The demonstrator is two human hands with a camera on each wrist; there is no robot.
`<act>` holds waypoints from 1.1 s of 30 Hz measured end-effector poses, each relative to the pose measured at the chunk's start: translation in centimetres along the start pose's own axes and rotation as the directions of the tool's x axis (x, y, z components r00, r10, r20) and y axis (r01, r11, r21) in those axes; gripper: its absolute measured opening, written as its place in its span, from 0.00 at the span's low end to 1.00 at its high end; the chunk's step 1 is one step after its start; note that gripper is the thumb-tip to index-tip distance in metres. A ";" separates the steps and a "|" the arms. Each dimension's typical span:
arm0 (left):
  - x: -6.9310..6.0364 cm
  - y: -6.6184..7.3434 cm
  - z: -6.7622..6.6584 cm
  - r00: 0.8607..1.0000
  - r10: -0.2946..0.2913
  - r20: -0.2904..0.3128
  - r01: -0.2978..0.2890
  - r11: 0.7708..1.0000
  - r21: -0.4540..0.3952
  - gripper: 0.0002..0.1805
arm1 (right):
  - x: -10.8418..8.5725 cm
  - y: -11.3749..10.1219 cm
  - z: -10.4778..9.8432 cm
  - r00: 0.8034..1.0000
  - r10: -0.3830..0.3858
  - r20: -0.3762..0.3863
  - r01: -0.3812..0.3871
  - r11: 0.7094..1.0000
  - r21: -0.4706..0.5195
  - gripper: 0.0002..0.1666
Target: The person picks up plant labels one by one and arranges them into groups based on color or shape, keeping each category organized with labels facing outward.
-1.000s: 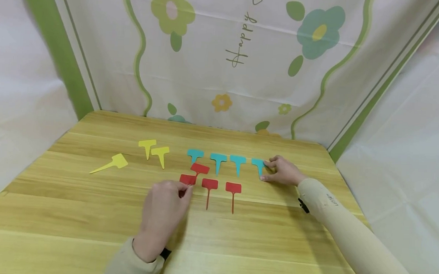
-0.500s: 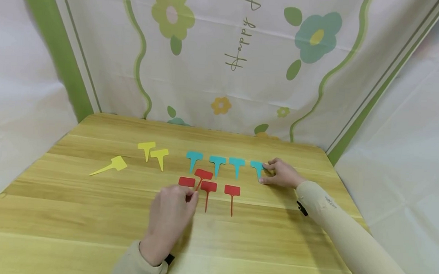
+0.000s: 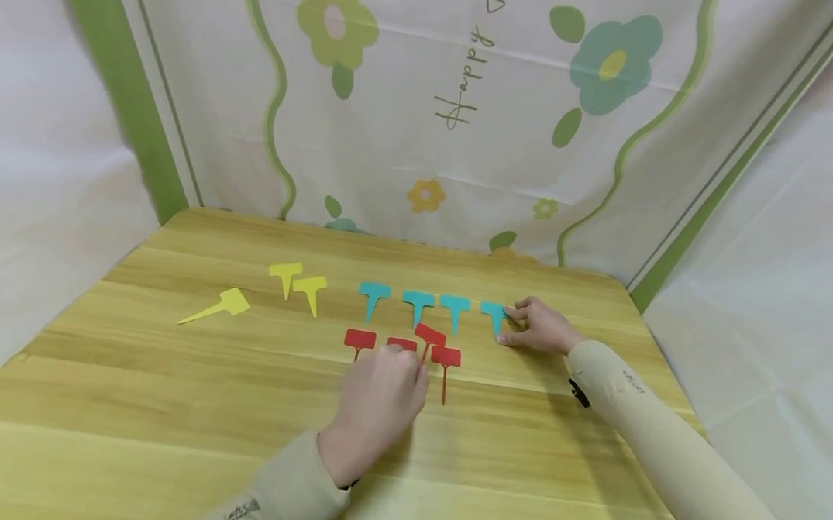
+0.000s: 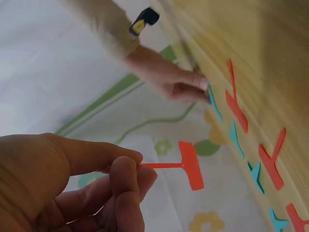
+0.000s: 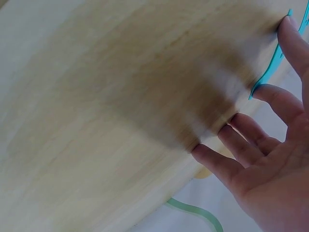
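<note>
My left hand (image 3: pixel 382 398) pinches the stem of a red T-shaped plant label (image 4: pixel 192 166) between thumb and fingers, its head tipped up. In the head view this label partly covers the rightmost of three red labels (image 3: pixel 447 357) lying in a row. My right hand (image 3: pixel 539 326) touches the rightmost blue plant label (image 3: pixel 493 310), which lies on the table. Its thumb is at the stem tip and its index finger at the head of that label (image 5: pixel 273 65); the other fingers are spread with their tips on the tabletop.
Several blue labels (image 3: pixel 418 300) form a row behind the red ones. Three yellow labels (image 3: pixel 311 285) lie at the left, one (image 3: pixel 233 302) turned sideways and apart. The wooden table (image 3: pixel 138 403) ends at a printed curtain (image 3: pixel 366 141) at the back.
My left hand has moved rightward with the red label, from the leftmost red label past the middle one toward the rightmost. The right hand stays at the blue label.
</note>
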State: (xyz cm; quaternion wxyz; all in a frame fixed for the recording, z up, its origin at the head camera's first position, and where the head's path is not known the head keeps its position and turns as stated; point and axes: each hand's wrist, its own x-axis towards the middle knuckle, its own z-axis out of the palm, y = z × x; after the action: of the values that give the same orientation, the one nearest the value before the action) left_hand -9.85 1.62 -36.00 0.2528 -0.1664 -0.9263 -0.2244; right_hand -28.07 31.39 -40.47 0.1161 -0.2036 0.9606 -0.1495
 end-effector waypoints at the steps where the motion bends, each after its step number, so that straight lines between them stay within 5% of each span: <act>1: 0.2 0.2 0.3 0.999 0.031 0.008 -0.031 0.999 0.024 0.28 | 0.0 0.0 0.0 1.000 0.002 0.000 -0.002 1.000 0.000 0.48; 5: 0.8 0.9 1.3 0.994 0.098 0.056 -0.103 0.991 0.086 0.24 | -0.1 -0.1 0.0 1.000 -0.003 0.009 0.003 1.000 -0.003 0.48; 13: 1.8 2.6 3.0 0.978 0.110 0.179 -0.138 0.978 0.158 0.18 | 0.2 0.1 0.2 1.000 -0.002 -0.011 0.002 1.000 -0.010 0.48; 25: 2.5 5.7 5.9 0.910 0.110 0.401 -0.210 0.953 0.216 0.09 | 0.0 -0.1 0.3 1.000 0.012 -0.013 -0.012 1.000 0.003 0.49; 33: 2.2 6.6 7.7 0.886 0.074 0.458 -0.217 0.938 0.268 0.03 | 0.0 0.0 0.1 1.000 0.002 -0.017 -0.002 1.000 -0.005 0.48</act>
State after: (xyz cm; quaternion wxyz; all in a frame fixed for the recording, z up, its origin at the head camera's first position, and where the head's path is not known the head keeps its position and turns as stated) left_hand -11.90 11.48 -38.50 0.0759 -0.2407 -0.9676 -0.0117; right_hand -28.01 31.38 -40.55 0.1076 -0.2018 0.9621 -0.1487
